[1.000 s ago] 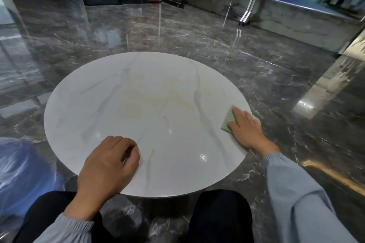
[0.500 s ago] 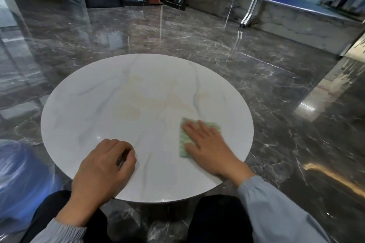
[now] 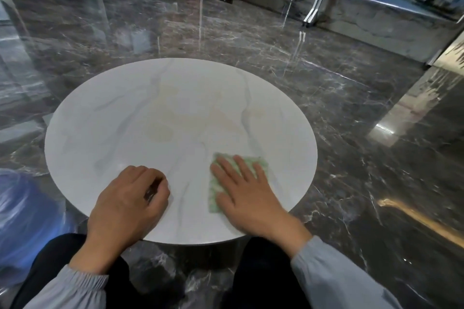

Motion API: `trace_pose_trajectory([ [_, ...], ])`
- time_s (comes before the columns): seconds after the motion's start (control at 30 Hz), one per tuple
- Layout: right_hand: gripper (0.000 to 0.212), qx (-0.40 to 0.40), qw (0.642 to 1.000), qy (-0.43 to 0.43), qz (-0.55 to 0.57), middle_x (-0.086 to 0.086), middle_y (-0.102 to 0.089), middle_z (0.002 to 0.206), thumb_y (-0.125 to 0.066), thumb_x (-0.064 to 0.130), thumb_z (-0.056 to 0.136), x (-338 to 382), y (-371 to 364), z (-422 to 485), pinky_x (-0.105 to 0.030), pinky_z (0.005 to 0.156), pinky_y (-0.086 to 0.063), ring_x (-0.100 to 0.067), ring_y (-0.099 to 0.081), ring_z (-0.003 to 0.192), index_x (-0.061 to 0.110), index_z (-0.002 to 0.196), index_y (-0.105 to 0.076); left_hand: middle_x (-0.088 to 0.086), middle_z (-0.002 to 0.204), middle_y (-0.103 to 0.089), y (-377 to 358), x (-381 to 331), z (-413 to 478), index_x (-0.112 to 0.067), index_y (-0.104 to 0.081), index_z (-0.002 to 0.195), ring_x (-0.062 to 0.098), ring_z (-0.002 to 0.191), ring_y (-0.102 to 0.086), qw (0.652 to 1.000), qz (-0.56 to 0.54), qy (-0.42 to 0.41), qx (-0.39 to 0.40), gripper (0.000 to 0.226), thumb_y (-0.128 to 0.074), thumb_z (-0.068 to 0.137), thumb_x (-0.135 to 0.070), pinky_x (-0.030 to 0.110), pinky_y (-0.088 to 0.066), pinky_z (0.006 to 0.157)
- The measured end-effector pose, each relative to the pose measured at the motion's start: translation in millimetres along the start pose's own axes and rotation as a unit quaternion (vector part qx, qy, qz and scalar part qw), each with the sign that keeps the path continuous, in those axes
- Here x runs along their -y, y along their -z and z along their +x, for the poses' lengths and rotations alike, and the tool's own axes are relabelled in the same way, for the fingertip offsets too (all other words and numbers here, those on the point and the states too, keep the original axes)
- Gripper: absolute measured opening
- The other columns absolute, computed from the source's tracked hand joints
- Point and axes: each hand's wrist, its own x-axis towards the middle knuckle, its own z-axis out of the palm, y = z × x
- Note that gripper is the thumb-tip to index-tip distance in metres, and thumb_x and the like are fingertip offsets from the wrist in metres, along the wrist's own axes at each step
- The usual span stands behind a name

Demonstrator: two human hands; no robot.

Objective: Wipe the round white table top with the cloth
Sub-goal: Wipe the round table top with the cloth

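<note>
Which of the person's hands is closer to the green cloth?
Right. The right hand lies flat on the green cloth, pressing it to the table top. The left hand rests curled on the table top to the cloth's left, apart from it.

- The square green cloth [image 3: 261,162] lies on the round white stone desk [image 3: 125,113], front right.
- The right hand [image 3: 248,198] lies flat on the cloth.
- The left hand [image 3: 128,203] rests on the desk, left of the cloth, apart.
</note>
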Motion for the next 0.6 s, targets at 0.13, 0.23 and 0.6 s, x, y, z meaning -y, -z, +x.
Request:
trace_pose_trajectory([
  [0.13,0.063,0.000,0.999,-0.002,0.032,0.023,0.007,0.170,-0.029,0.049,0.106,-31,7,-1,-0.041,0.126,0.011,-0.008,0.015,0.156,0.043,0.163,-0.003,-0.014,0.079,-0.057,1,-1,0,-0.027,-0.066,0.086,0.014,0.079,-0.051,1.000,-0.006,0.007,-0.006,0.011,-0.058,0.091,-0.032,0.032,-0.044,0.064],
  [0.23,0.060,-0.008,0.993,-0.115,0.039,0.020,0.005,0.171,-0.027,0.046,0.108,-107,22,23,-0.047,0.127,0.003,-0.017,0.007,0.159,0.040,0.164,-0.006,-0.015,0.080,-0.056,1,0,2,-0.027,-0.067,0.087,0.013,0.080,-0.050,1.000,-0.010,0.003,-0.001,0.012,-0.057,0.091,-0.033,0.028,-0.041,0.066],
  [0.6,0.059,0.024,0.974,-0.224,0.032,0.015,0.011,0.172,-0.018,0.041,0.108,-160,35,68,-0.056,0.125,0.006,-0.021,0.013,0.159,0.038,0.164,0.001,-0.013,0.079,-0.056,1,-3,1,-0.028,-0.066,0.087,0.012,0.081,-0.047,0.999,0.005,0.034,0.009,0.009,-0.067,0.095,-0.026,0.032,-0.039,0.066],
])
